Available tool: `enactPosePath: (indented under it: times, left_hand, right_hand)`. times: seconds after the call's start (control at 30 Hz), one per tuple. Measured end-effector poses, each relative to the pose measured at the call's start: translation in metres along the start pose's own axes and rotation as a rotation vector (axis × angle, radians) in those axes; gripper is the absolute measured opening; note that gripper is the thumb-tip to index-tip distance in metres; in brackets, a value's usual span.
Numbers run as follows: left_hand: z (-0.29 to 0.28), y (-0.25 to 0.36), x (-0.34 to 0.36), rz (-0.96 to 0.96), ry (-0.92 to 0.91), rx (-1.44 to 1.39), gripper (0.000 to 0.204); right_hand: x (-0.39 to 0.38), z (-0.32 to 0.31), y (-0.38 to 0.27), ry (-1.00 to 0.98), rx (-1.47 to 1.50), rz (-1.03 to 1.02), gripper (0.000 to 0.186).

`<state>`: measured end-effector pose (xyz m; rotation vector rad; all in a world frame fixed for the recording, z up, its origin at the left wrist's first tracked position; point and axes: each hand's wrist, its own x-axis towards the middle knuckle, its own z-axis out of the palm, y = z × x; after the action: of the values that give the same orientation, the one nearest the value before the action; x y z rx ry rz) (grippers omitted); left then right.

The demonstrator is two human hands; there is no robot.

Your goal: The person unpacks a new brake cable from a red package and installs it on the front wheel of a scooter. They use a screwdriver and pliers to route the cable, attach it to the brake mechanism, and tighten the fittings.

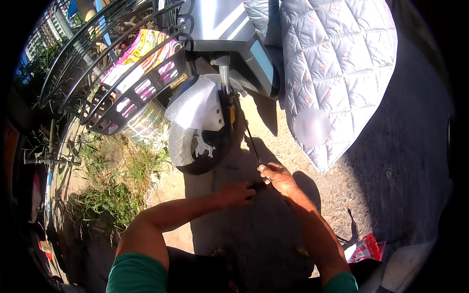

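Note:
A scooter's front wheel (193,146) stands ahead of me under a silver fender (198,105). Beside it is a metal fork tube (224,78). From the fork a thin black cable (250,138) runs down toward me. Its lower end is pinched between the thumb and fingers of my right hand (276,177). My left hand (237,194) is closed, just left of and nearer than the right one. A short dark piece shows by its fingers, but shadow hides what it is.
A black wire basket (132,100) holding a colourful package (141,49) is at the upper left. A quilted white cover (337,63) hangs at the upper right. Grass (112,198) grows left of the wheel. A red-and-white bag (365,248) lies at the lower right.

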<state>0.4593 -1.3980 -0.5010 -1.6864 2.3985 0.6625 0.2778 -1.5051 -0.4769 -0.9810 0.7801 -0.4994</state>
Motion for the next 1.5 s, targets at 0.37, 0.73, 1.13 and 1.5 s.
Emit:
enactPosePath:
  times: [0.37, 0.73, 1.13, 1.5]
  left_hand:
    - [0.033, -0.043, 0.010, 0.061, 0.086, -0.290, 0.030]
    - [-0.080, -0.036, 0.059, -0.266, 0.346, -1.273, 0.034]
    - [-0.077, -0.035, 0.082, -0.257, 0.486, -1.191, 0.024]
    - [-0.098, -0.028, 0.080, -0.315, 0.555, -1.169, 0.022]
  right_hand:
    - [0.017, -0.019, 0.043, 0.130, -0.254, -0.224, 0.022]
    - [-0.022, -0.029, 0.056, 0.152, -0.406, -0.256, 0.029]
    - [-0.046, -0.041, 0.055, 0.278, -0.570, -0.180, 0.027]
    - [-0.056, -0.058, 0.059, 0.217, -0.664, -0.138, 0.032]
